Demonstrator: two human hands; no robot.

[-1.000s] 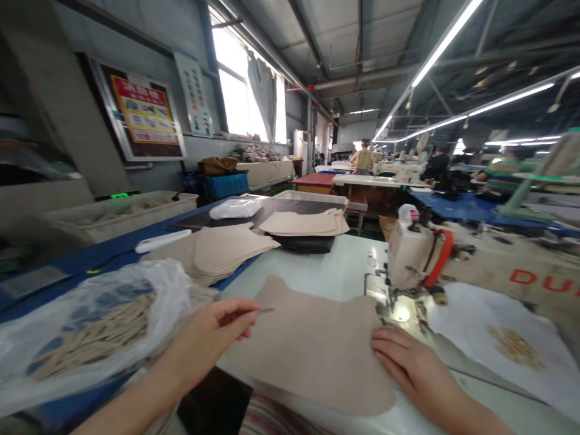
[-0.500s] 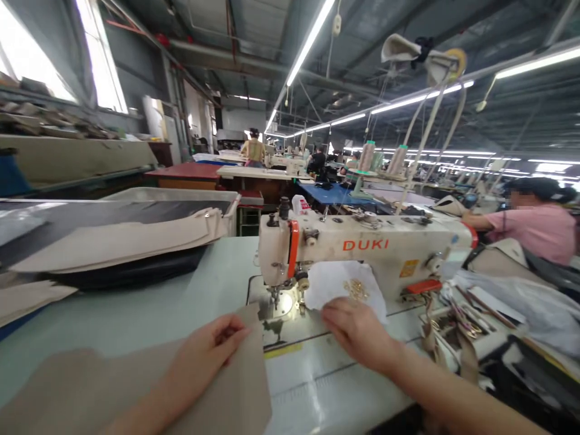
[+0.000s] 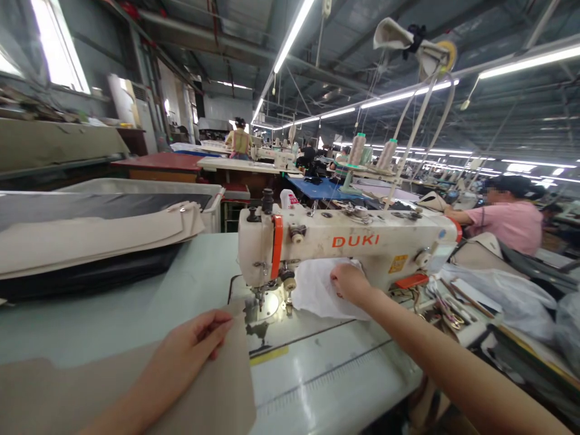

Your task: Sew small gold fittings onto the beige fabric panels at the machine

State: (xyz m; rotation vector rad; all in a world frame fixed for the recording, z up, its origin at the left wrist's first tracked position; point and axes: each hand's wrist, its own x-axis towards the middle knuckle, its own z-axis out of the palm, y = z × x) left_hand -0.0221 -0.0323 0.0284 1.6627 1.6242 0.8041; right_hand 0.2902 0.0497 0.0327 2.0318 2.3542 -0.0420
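Note:
My left hand (image 3: 197,341) is closed at the upper corner of a beige fabric panel (image 3: 226,386), its thumb and fingers pinching near the edge. The panel lies on the pale table, left of the sewing machine (image 3: 312,238). Under the machine arm, my right hand (image 3: 351,284) reaches down onto a white cloth (image 3: 312,290), fingers bunched together. Small gold metal pieces on that cloth are now mostly covered by this hand. Whatever its fingertips hold is hidden. Between the two hands are the needle area and the lit needle plate (image 3: 268,305).
A stack of cut beige panels (image 3: 104,241) lies on black material to the left, before a white bin (image 3: 212,202). Right of the machine stands a tray of scissors and small hardware (image 3: 453,317). Beyond it a person in pink (image 3: 507,220) works at another station.
My right hand has moved forward from the near edge of the white cloth onto the gold pieces. My left hand stays on the panel. The view has shifted slightly to the right.

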